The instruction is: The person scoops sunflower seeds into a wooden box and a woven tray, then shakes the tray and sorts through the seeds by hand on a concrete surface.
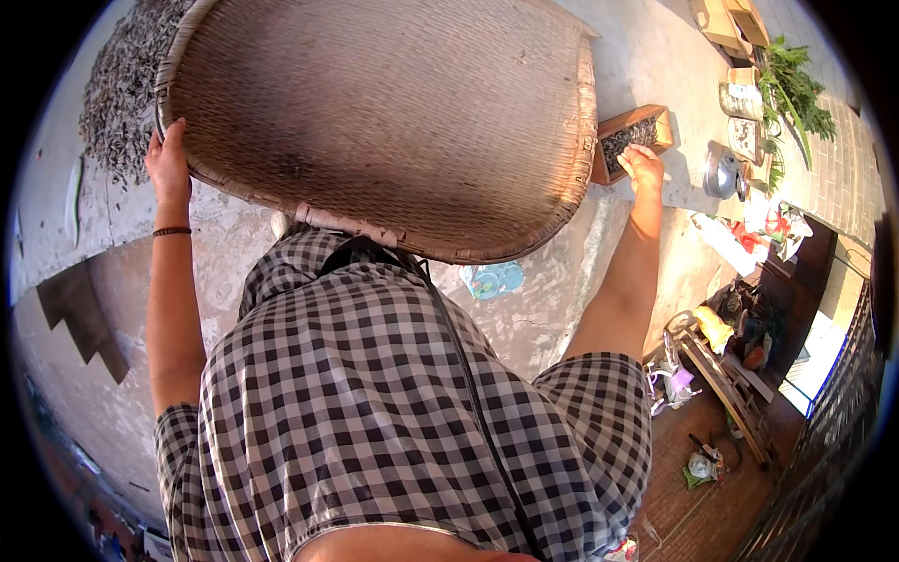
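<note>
A large woven winnowing basket (393, 112) with a worn brown weave spreads in front of me, its near rim against my waist. My left hand (169, 164) is closed on the basket's left rim. On the right, my right hand (642, 169) is over the near side of a small orange-brown box (663, 131), fingers drawn together; what they hold, if anything, cannot be made out. Dark, striped bits that look like sunflower seeds (626, 139) lie in the box. The basket's far edge is cut off by the picture's top.
A heap of similar grey-black seeds (126, 94) lies at the far left. Toward the right stand a metal kettle (721, 171), green leafy plants (791, 89) and cardboard boxes (730, 23). A wooden frame (726, 393) and bags clutter the lower right. A blue plastic piece (493, 279) is below the basket.
</note>
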A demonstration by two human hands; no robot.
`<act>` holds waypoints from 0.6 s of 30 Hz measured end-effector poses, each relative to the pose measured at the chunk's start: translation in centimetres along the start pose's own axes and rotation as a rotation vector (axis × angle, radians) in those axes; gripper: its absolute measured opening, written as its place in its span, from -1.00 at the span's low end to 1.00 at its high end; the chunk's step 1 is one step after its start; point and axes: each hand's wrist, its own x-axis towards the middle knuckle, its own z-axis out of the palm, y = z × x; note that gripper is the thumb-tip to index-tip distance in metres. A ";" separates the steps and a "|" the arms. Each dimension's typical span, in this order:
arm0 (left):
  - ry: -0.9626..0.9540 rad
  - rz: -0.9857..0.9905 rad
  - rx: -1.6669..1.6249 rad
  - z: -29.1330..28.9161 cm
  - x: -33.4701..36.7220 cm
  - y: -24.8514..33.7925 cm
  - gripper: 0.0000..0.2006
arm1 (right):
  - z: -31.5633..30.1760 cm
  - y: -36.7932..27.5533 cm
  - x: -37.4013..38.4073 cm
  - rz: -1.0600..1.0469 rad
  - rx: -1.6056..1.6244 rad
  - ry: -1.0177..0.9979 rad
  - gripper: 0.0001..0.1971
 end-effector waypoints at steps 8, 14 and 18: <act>0.020 -0.006 0.034 -0.6 0.1 0.1 -0.62 | -1.4 2.6 4.0 -0.319 -0.937 0.085 -0.86; 0.030 0.000 0.029 0.4 -1.1 1.2 -0.71 | 5.1 -4.3 -4.9 -0.789 -0.759 0.032 -0.86; 0.059 0.037 0.059 1.3 -2.0 1.8 -0.74 | 15.6 -7.4 -15.1 -0.865 -0.650 -0.389 -0.91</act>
